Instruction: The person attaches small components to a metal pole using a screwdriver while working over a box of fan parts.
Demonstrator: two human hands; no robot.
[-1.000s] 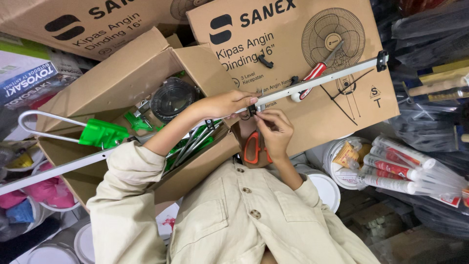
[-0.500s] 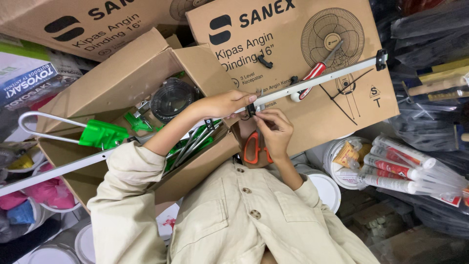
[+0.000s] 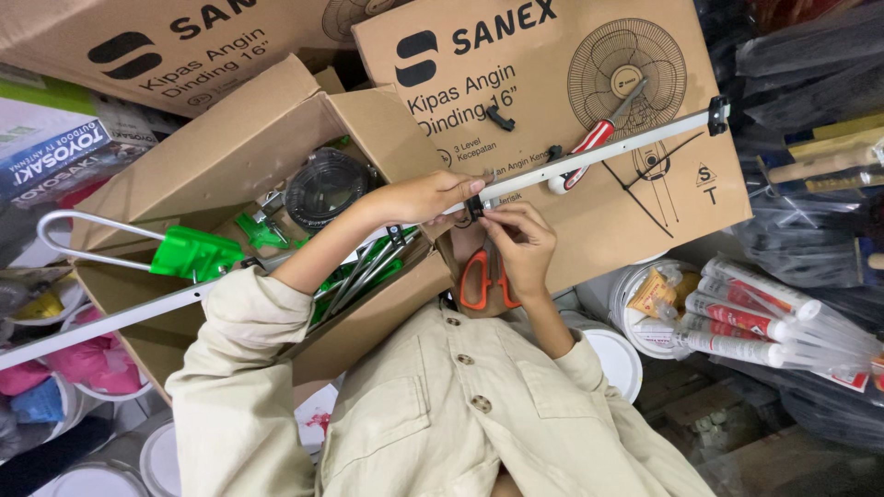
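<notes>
Two hands: both of yours are up on one long white metal rod (image 3: pixel 603 152), close together at its near end.
Left hand: your left hand (image 3: pixel 425 195) is wrapped around the rod, fingers (image 3: pixel 460 187) clenched on it from above.
Right hand: your right hand (image 3: pixel 521 241) sits just under the rod, and its fingers (image 3: pixel 502 213) pinch a small black clip (image 3: pixel 475 206) that sits on the rod.
Rod: it slants up to the right across a closed cardboard box (image 3: pixel 552 120) with a fan picture on it, and it ends in a black cap (image 3: pixel 717 114).
Screwdriver: a red and white screwdriver (image 3: pixel 589 147) lies on the closed box, partly under the rod.
Scissors: orange-handled scissors (image 3: pixel 477 281) lie just below your right hand, against your chest.
Open box: an open cardboard box (image 3: pixel 184 184) is to the left, with green plastic parts (image 3: pixel 259 231), thin metal rods and a round black coil (image 3: pixel 324 187) inside.
Second rod: another white rod (image 3: pixel 101 322) runs low to the left, with a green plastic piece (image 3: pixel 195 252) and a bent metal loop (image 3: pixel 69 221) near it.
Tubes: a bunch of white and red tubes (image 3: pixel 764 317) in clear wrap lies at the right.
Tubs: white round tubs (image 3: pixel 617 354) sit just beside the tubes.
Clothes: you wear a pale buttoned shirt (image 3: pixel 442 405).
</notes>
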